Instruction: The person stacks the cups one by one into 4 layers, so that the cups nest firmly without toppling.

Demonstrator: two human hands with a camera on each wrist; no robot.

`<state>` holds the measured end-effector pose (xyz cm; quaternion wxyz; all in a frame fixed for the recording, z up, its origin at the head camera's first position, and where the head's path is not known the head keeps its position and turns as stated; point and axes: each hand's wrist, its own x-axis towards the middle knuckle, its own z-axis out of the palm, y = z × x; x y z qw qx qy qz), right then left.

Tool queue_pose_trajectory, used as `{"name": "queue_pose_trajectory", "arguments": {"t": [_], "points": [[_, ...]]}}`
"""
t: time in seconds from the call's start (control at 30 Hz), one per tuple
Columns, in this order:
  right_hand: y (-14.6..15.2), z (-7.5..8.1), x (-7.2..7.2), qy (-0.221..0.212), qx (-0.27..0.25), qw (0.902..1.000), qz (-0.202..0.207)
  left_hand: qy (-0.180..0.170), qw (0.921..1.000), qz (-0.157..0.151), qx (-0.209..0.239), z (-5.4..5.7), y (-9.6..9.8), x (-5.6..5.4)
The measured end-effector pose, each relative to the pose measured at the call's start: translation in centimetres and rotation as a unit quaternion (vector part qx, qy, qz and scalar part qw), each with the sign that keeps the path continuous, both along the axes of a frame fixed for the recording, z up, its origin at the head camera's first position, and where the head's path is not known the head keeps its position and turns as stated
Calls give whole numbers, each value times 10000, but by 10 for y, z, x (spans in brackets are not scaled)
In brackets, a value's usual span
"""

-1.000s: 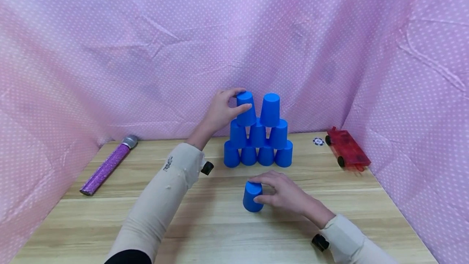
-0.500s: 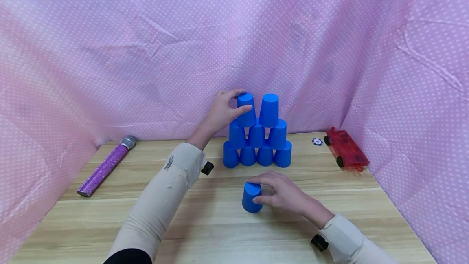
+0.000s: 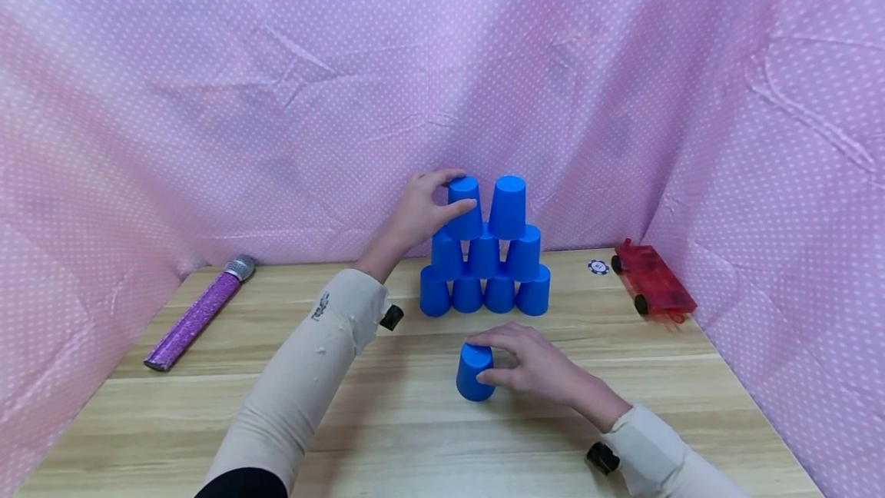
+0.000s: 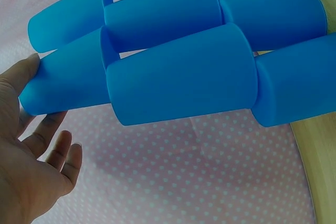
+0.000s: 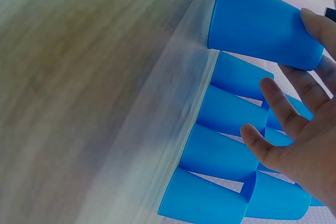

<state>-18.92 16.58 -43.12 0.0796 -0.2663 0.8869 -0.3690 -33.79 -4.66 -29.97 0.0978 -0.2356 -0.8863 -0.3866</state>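
Observation:
Blue cups stand upside down in a stacked pyramid [image 3: 484,254] at the back of the table, with several in the bottom row, three above and two on top. My left hand [image 3: 418,211] holds the top row's left cup [image 3: 464,223] between thumb and fingers; that cup rests on the row below. In the left wrist view, the left thumb and fingers pinch this cup [image 4: 68,74] near its closed end. Closer to me, a single inverted blue cup [image 3: 473,375] stands on the table. My right hand [image 3: 532,366] pinches it near its top, also seen in the right wrist view.
A purple glitter microphone [image 3: 197,317] lies at the left of the wooden table [image 3: 415,452]. To the right are a poker chip [image 3: 598,267] and a red toy car [image 3: 653,279]. Pink dotted cloth [image 3: 442,83] hangs behind and along both sides.
Hardly anything differs. The view has shifted very slightly, while both hands stay on the same cups and the pyramid keeps its shape.

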Motion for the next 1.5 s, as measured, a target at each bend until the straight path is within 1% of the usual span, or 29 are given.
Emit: {"name": "queue_pose_trajectory", "arguments": {"t": [0.37,0.5,0.63,0.73,0.77,0.8,0.87,0.97,1.07,1.17,1.23,1.33,1.4,1.5], "points": [[-1,0,0,44,36,10000,13,21,9999,36,-156,-1,-1,1],[0,0,0,56,46,10000,-15,-4,9999,-12,-106,-2,-2,0],[-1,0,1,18,41,10000,-12,-10,9997,-181,136,-6,-14,-1],[-2,0,1,-27,12,10000,-1,-27,9986,-421,328,-12,-31,-4],[-1,0,1,-43,2,10000,6,-80,9982,-496,327,-14,-37,-5],[-1,0,1,-57,-10,10000,5,-212,9974,-599,339,-17,-44,-5],[-1,0,1,-70,-19,10000,0,-528,9953,-787,210,-24,-59,-4],[0,0,1,-64,-52,10000,-15,-1053,9905,-849,-265,-42,-78,-1],[2,0,1,-3,-67,10000,-45,-1534,9822,-896,-612,-67,-87,2],[2,1,0,70,-27,10000,-34,-1897,9751,-937,-670,-94,-89,3],[2,1,0,108,27,9999,-8,-2028,9731,-868,-663,-109,-89,4],[1,2,-1,120,85,9999,15,-2065,9737,-789,-561,-128,-87,3],[0,2,-1,112,103,9999,10,-2059,9740,-815,-478,-136,-84,2],[-1,3,-2,106,143,9998,-6,-2129,9729,-812,-403,-143,-80,2]]}}
